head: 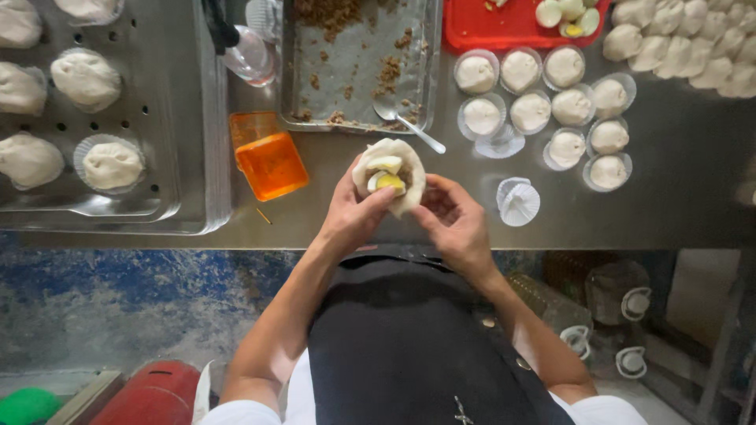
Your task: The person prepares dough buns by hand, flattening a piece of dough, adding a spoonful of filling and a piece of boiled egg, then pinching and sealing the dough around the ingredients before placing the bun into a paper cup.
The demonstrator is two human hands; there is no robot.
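Note:
Both of my hands hold a round of white dough point(391, 160) cupped open, with a piece of boiled egg showing yellow yolk inside it. My left hand point(352, 211) cradles the dough from the left, thumb pressing on the egg. From the right, my right hand point(454, 216) pinches the dough's edge. They hover over the front of the steel table point(685, 197).
A perforated steel tray point(169, 118) at left carries shaped buns on paper cups. Behind lie a filling tray point(358, 71) with a spoon point(409, 124), an orange container point(270, 163), a red board point(504, 27) with egg pieces, paper-cupped dough balls point(543, 106) and an empty paper cup point(518, 201).

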